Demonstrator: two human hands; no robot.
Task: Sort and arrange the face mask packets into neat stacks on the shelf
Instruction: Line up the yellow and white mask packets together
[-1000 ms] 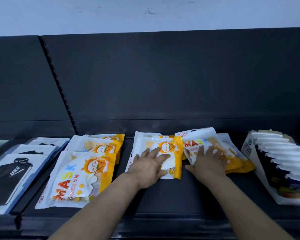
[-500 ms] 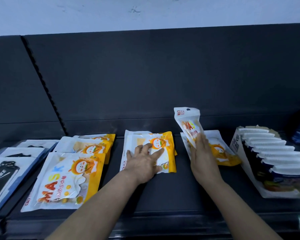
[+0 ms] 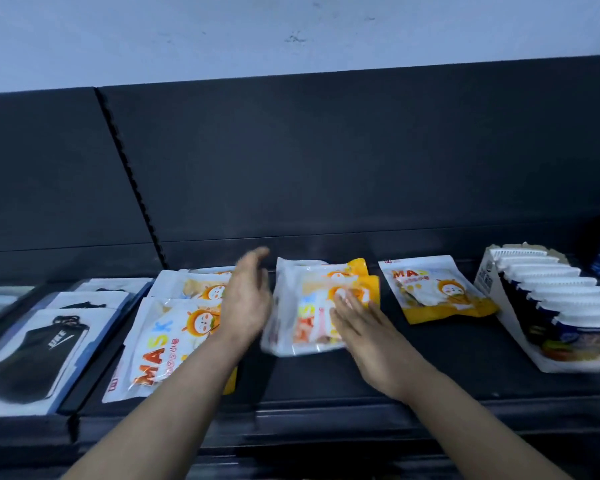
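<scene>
Yellow-and-white mask packets lie on the black shelf [image 3: 326, 382]. The middle stack [image 3: 305, 306] has a packet laid on top, and my right hand [image 3: 364, 327] presses flat on it with straight fingers. Just left of that stack my left hand [image 3: 246, 296] hovers with fingers straight, blurred, holding nothing. A single packet [image 3: 437, 292] lies flat to the right. Two more yellow piles sit at the left, a front pile [image 3: 167, 341] and a back pile [image 3: 201, 285], partly hidden by my left arm.
Black mask packets [image 3: 39, 355] fill the far left of the shelf. A white carton of stacked white-lidded cups [image 3: 561, 306] leans at the right. The dark back panel [image 3: 326, 161] rises behind everything. Bare shelf shows in front of the middle stack.
My right hand carried the lifted packet left and laid it on the middle stack. My left hand came off that stack and rose to its left side.
</scene>
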